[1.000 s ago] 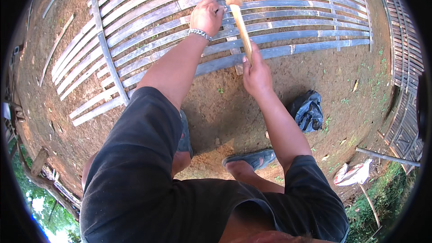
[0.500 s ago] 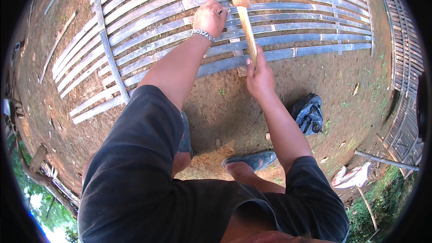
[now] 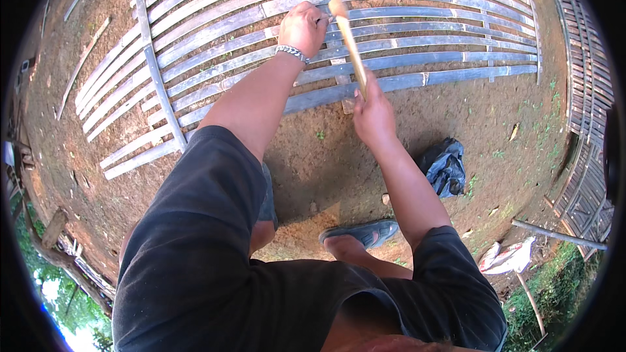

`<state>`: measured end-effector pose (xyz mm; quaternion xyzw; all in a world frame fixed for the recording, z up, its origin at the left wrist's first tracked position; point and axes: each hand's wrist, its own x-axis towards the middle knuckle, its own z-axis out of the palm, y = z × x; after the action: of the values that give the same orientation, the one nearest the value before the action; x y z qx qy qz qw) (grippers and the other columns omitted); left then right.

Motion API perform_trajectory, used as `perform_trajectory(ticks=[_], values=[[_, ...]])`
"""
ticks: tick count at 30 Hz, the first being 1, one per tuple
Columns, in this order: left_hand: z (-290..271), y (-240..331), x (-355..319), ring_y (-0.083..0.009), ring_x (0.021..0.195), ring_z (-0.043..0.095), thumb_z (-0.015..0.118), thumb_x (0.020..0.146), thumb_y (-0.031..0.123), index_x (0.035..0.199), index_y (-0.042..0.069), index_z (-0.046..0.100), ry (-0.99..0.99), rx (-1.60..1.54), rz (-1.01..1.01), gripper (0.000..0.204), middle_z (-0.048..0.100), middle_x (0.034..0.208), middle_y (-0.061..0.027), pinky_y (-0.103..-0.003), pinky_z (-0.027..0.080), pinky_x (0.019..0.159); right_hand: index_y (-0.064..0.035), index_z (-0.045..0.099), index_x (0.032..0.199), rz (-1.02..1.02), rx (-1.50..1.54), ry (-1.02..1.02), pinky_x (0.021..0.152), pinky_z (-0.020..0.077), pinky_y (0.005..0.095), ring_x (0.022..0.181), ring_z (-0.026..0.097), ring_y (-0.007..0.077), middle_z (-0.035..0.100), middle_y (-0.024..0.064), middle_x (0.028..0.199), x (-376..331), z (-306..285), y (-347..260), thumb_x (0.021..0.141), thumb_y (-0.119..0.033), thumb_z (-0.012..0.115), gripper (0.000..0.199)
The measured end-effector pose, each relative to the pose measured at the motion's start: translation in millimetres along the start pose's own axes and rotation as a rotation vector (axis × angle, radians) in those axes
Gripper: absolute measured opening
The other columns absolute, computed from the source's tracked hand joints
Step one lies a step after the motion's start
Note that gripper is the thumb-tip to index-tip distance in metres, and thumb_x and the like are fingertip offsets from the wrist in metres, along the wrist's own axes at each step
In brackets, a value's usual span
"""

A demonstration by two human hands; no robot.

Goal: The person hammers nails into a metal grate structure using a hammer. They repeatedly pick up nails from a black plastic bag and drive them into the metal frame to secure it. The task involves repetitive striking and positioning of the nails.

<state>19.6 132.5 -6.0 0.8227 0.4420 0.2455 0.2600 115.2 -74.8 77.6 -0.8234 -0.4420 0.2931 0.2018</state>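
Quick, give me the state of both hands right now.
Left hand: closed, fist on the bamboo slats, beside the top of the stick.
Right hand: closed on the stick's lower end.

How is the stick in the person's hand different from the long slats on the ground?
The stick is pale yellow; the bamboo slats look grey. The stick is short and held tilted in the right hand; the slats are long and lie flat on the dirt. Both are thin and narrow.
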Motion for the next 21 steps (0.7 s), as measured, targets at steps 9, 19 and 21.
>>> perform_trajectory(ticks=[9, 19, 21], values=[[4.5, -5.6, -0.7, -0.0306, 0.092, 0.069, 0.074, 0.088, 0.021, 0.085, 0.010, 0.076, 0.034, -0.025, 0.038, 0.011, 0.070, 0.095, -0.0085, -0.043, 0.056, 0.085, -0.0099, 0.035, 0.154, 0.018, -0.034, -0.045, 0.089, 0.0520, 0.0567, 0.108, 0.063, 0.0521, 0.063, 0.0315, 0.124, 0.8, -4.5, -1.8, 0.100, -0.011, 0.058, 0.058], [0.1, -0.4, -0.6, -0.0300, 0.093, 0.069, 0.071, 0.088, 0.020, 0.084, 0.008, 0.076, 0.008, -0.013, 0.005, 0.013, 0.070, 0.094, -0.0087, -0.042, 0.056, 0.087, -0.0111, 0.037, 0.153, 0.087, -0.065, -0.106, 0.084, 0.0520, 0.0581, 0.102, 0.065, 0.0531, 0.066, 0.0332, 0.114, 3.1, -5.9, -3.4, 0.098, -0.009, 0.060, 0.059], [0.9, -3.3, 0.1, -0.0300, 0.093, 0.069, 0.071, 0.088, 0.020, 0.084, 0.009, 0.077, -0.021, 0.009, -0.003, 0.013, 0.070, 0.094, -0.0088, -0.042, 0.056, 0.087, -0.0107, 0.037, 0.153, 0.006, -0.023, -0.038, 0.083, 0.0520, 0.0585, 0.101, 0.065, 0.0531, 0.066, 0.0333, 0.113, 1.2, -4.1, -0.2, 0.099, -0.009, 0.059, 0.059]])
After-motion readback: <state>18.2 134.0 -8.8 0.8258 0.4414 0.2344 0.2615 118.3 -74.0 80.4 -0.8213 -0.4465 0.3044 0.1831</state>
